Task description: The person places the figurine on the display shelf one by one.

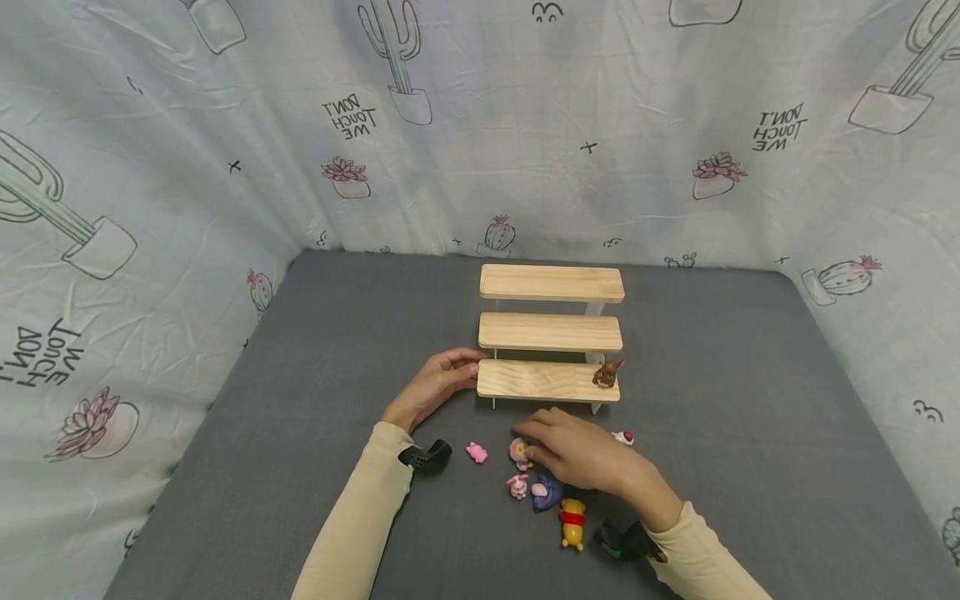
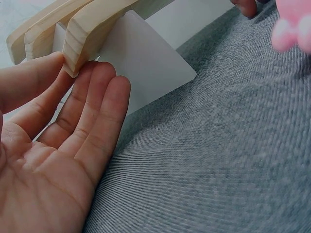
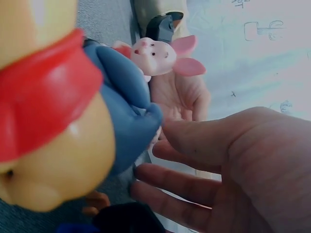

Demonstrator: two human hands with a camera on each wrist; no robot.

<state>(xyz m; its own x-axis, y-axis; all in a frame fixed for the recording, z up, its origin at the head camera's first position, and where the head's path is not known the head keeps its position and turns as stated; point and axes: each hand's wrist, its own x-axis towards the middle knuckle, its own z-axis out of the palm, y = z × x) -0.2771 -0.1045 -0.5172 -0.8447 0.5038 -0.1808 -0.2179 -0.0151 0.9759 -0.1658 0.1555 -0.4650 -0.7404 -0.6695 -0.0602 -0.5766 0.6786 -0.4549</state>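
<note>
My left hand [image 1: 438, 379] grips the left end of the lowest board of a three-step wooden display stand [image 1: 536, 380], thumb on top, fingers beneath; the left wrist view shows the board's end [image 2: 80, 41] close up. A tan figurine [image 1: 520, 454] lies on the dark cloth with my right hand [image 1: 573, 446] over it. The right index finger is by its head and the thumb at its side. Just nearer are a pink piglet figurine [image 1: 517, 487], a blue donkey figurine [image 1: 547, 492] and a yellow bear figurine [image 1: 572, 523] in a red shirt, which partly block the right wrist view.
A brown figurine [image 1: 607, 373] sits at the right end of the lowest board. Left of the tan one lies a small pink figurine [image 1: 476, 452]. A white and red piece [image 1: 623, 437] shows behind the right hand. Printed curtains [image 1: 480, 150] enclose the grey surface.
</note>
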